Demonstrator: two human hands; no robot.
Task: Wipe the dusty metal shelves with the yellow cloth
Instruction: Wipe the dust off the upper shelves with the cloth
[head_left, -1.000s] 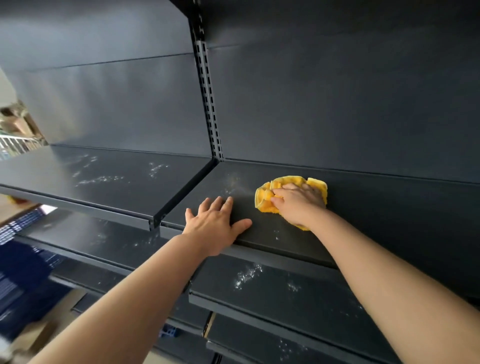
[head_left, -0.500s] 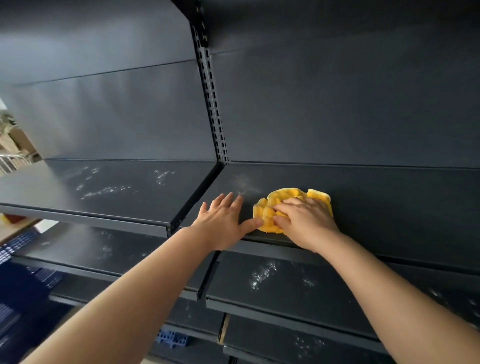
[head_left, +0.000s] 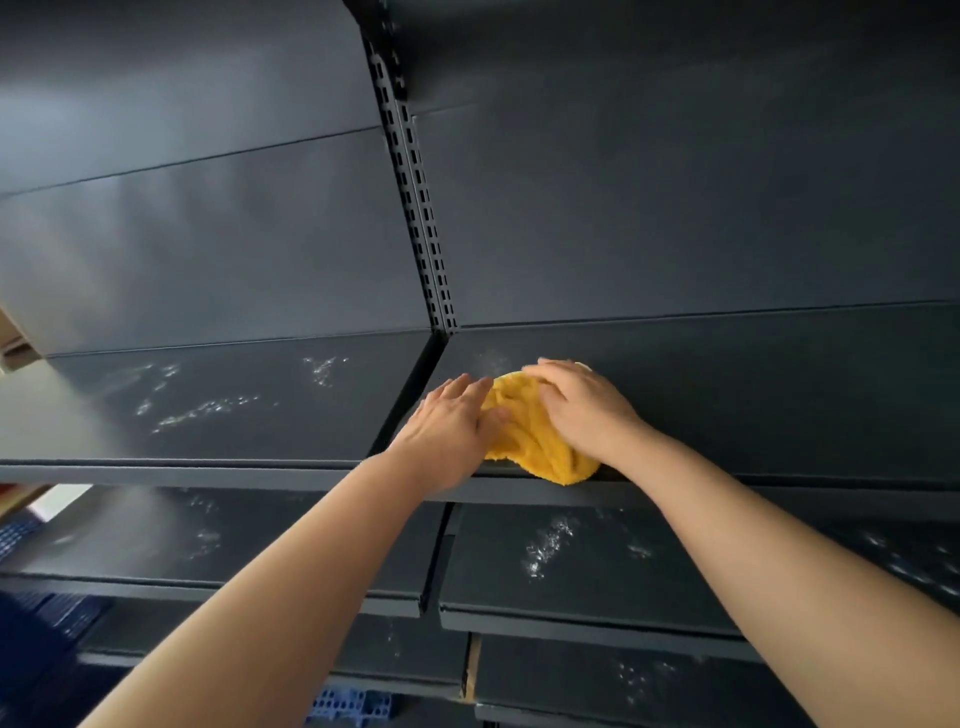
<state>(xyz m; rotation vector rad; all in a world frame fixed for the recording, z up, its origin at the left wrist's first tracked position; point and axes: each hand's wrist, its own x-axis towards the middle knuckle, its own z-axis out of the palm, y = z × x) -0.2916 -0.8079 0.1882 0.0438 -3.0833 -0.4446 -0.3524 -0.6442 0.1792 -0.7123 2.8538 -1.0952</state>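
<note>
A crumpled yellow cloth lies on the right-hand dark metal shelf, near its left end and hanging a little over the front edge. My right hand presses flat on top of the cloth. My left hand rests beside it with fingers together, its thumb and fingertips touching the cloth's left side. A faint patch of white dust shows just behind the cloth. The left-hand shelf carries streaks of white dust.
A slotted upright post divides the two bays against the dark back panel. Lower shelves below also carry white dust spots. A blue plastic crate sits at the bottom.
The cloth and my right hand have slid left and toward the front edge. My left hand closed in until it touches the cloth. The view tilted upward.
</note>
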